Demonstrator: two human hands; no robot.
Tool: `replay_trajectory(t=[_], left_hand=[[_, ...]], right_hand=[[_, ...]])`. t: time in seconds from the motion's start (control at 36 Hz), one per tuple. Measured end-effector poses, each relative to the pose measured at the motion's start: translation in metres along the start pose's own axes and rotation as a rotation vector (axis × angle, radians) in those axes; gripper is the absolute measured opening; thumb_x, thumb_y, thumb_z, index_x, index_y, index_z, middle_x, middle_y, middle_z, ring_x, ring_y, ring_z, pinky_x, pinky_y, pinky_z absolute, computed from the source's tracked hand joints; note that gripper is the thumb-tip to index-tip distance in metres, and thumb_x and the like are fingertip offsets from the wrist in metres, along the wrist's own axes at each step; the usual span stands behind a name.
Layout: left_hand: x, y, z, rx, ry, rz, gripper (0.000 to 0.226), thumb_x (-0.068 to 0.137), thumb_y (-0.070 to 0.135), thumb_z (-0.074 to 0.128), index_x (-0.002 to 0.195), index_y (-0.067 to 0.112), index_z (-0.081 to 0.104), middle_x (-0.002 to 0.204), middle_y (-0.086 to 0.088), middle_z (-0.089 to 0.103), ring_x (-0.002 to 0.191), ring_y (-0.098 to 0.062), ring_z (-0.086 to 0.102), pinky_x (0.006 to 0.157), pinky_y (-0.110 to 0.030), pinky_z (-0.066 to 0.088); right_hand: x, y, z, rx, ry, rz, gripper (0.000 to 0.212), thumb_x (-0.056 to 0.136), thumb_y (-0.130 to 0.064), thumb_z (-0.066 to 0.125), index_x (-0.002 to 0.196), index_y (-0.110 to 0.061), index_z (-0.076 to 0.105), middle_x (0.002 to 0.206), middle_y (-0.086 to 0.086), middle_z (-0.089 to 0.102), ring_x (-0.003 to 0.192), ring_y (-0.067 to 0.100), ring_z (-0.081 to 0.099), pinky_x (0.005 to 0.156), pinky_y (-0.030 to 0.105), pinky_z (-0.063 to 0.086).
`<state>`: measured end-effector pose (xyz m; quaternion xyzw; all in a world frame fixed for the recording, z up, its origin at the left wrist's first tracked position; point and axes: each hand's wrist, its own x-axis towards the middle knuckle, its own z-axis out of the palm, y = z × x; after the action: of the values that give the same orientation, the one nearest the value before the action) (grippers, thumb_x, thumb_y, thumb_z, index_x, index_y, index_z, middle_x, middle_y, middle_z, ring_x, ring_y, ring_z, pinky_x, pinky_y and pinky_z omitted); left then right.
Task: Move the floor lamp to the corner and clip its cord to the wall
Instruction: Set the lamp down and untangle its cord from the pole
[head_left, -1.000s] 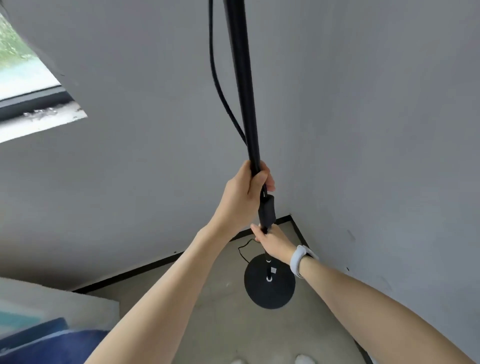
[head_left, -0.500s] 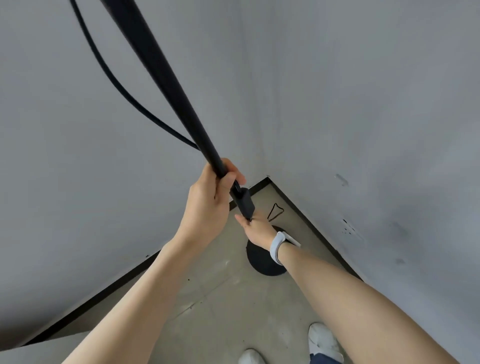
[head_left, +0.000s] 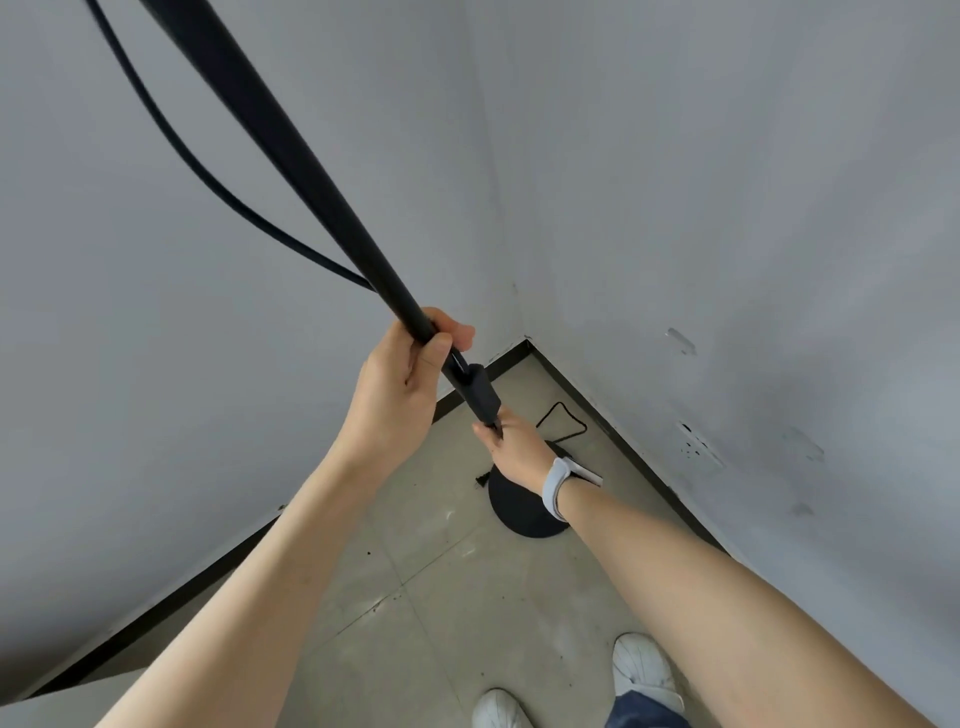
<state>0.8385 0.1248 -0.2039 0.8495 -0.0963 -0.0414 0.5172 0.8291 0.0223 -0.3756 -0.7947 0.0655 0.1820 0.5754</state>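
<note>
While both the left hand (head_left: 397, 387) and right hand (head_left: 519, 449) clench it, the lamp pole (head_left: 291, 166) leans up-left.

One head-worn wide view looks steeply down, close over the hands, into a room corner.

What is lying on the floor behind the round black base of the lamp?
Behind the base, a loop of thin black cord lies near the corner. The right hand covers where it joins the base.
</note>
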Motion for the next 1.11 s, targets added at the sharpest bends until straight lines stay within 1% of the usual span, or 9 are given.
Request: replay_trajectory(t=[0.14,0.28,0.53,0.61,0.69,0.83,0.94,1.03,1.11], left_hand=[[-0.002,0.002,0.001,-0.045,0.007,-0.045,0.026,0.094,0.003,0.04,0.093,0.024,0.056,0.099,0.007,0.064,0.102,-0.016,0.061,0.098,-0.042,0.047],[0.0,0.017,-0.002,-0.182,-0.017,-0.181,0.022,0.09,0.004,0.051,0.093,0.025,0.058,0.107,-0.001,0.067,0.106,-0.022,0.061,0.094,-0.039,0.05],[-0.005,0.056,-0.031,-0.304,-0.01,-0.479,0.008,0.087,0.026,0.059,0.093,0.023,0.064,0.102,0.002,0.064,0.102,-0.016,0.06,0.1,-0.04,0.046],[-0.013,0.074,-0.041,-0.331,-0.017,-0.552,0.042,0.088,0.029,0.059,0.126,0.014,0.05,0.116,-0.004,0.059,0.105,-0.019,0.06,0.095,-0.037,0.048],[-0.021,0.094,-0.049,-0.351,0.019,-0.511,0.048,0.088,0.028,0.059,0.131,0.015,0.043,0.121,-0.004,0.057,0.108,-0.02,0.059,0.088,-0.033,0.048],[-0.028,0.123,-0.058,-0.324,0.15,-0.443,0.031,0.086,0.02,0.06,0.116,0.016,0.052,0.121,-0.007,0.057,0.103,-0.019,0.058,0.083,-0.029,0.048],[-0.018,0.136,-0.077,-0.273,0.292,-0.423,0.058,0.084,0.019,0.061,0.134,0.02,0.03,0.143,-0.001,0.033,0.123,-0.02,0.043,0.102,-0.037,0.039],[-0.004,0.142,-0.095,-0.237,0.185,-0.344,0.077,0.087,0.01,0.055,0.143,0.036,0.008,0.155,0.009,0.01,0.14,-0.015,0.017,0.113,-0.04,0.021],[0.009,0.147,-0.1,-0.155,0.035,-0.234,0.053,0.093,0.009,0.045,0.139,0.032,0.031,0.141,0.01,0.04,0.131,-0.013,0.033,0.102,-0.031,0.026]], right_hand=[[-0.015,0.007,-0.021,-0.063,0.049,0.022,0.029,0.097,-0.023,0.037,0.07,-0.028,0.046,0.062,-0.008,0.048,0.055,0.005,0.045,0.051,0.012,0.036],[-0.041,0.003,-0.059,-0.102,0.145,0.083,0.034,0.096,-0.015,0.029,0.091,-0.007,0.061,0.082,0.0,0.061,0.081,0.018,0.058,0.078,0.023,0.042],[-0.091,-0.101,-0.141,0.129,0.379,0.014,0.022,0.098,-0.024,0.026,0.09,-0.013,0.044,0.066,-0.001,0.046,0.069,0.023,0.058,0.056,0.014,0.046],[-0.113,-0.153,-0.162,0.107,0.397,-0.095,0.02,0.097,-0.024,0.03,0.092,-0.011,0.045,0.061,-0.002,0.041,0.059,0.018,0.052,0.064,0.019,0.052],[-0.132,-0.205,-0.181,0.068,0.449,-0.225,0.015,0.096,-0.025,0.037,0.09,-0.014,0.045,0.063,-0.005,0.043,0.062,0.019,0.052,0.052,0.012,0.042],[-0.166,-0.24,-0.181,-0.002,0.39,-0.316,0.014,0.096,-0.029,0.035,0.088,-0.02,0.042,0.062,-0.006,0.04,0.053,0.013,0.037,0.053,0.028,0.037],[-0.181,-0.244,-0.167,-0.174,0.272,-0.258,0.024,0.099,-0.022,0.027,0.093,-0.013,0.049,0.063,-0.01,0.04,0.055,0.013,0.036,0.051,0.017,0.035],[-0.191,-0.247,-0.159,-0.216,0.227,-0.238,0.028,0.099,-0.019,0.029,0.098,-0.005,0.054,0.062,-0.015,0.041,0.051,0.011,0.035,0.051,0.014,0.034],[-0.198,-0.244,-0.16,-0.269,0.184,-0.176,0.029,0.099,-0.018,0.029,0.099,-0.004,0.055,0.063,-0.012,0.044,0.059,0.02,0.044,0.061,0.031,0.038]])
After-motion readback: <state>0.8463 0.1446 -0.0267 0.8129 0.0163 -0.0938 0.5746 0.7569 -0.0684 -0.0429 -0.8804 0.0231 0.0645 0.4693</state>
